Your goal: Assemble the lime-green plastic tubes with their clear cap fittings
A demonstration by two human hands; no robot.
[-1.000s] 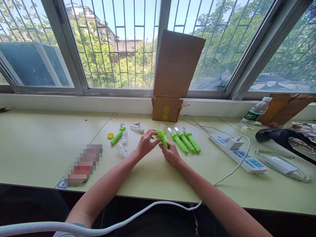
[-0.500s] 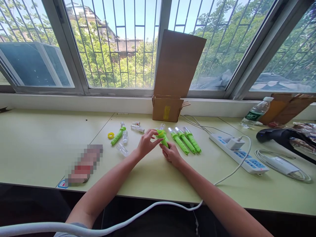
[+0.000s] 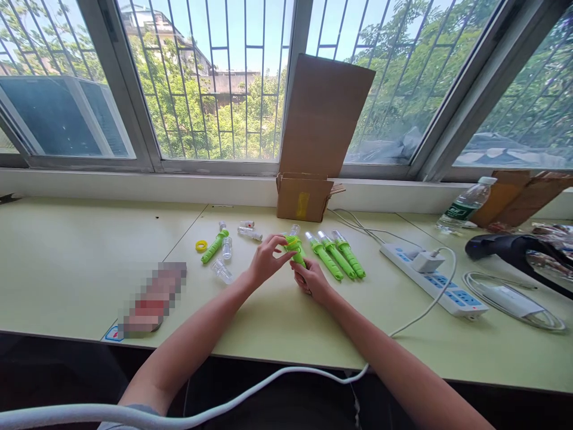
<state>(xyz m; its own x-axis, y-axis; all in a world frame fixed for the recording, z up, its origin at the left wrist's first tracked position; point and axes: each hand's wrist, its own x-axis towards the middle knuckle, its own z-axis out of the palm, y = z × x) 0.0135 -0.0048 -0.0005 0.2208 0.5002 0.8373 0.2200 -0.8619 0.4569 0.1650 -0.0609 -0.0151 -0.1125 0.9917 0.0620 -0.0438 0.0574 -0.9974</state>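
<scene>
My right hand (image 3: 313, 279) is wrapped round the shaft of a green plastic handle (image 3: 298, 257), tilted with its wide top up. At that top, the thumb and fingers of my left hand (image 3: 267, 261) pinch a yellow ring (image 3: 292, 241) seated around or against the collar; the fingers partly hide it. A clear plastic piece (image 3: 294, 230) shows just behind. To the right lie three green handles with clear tips (image 3: 331, 254). Left of my hands are another green handle (image 3: 215, 246), a loose yellow ring (image 3: 201, 245), clear cups (image 3: 221, 271) and small clear tubes (image 3: 249, 233).
A cardboard box (image 3: 302, 200) stands by the window. On the right are a power strip (image 3: 432, 280) with a charger, a coiled cable (image 3: 514, 298), a water bottle (image 3: 463, 206) and a black curved object (image 3: 505, 248). A white cable (image 3: 250, 397) crosses the front; a blurred item (image 3: 154, 301) lies left.
My hands have turned the green handle and ring slightly at the same place. The loose parts on the table have not moved.
</scene>
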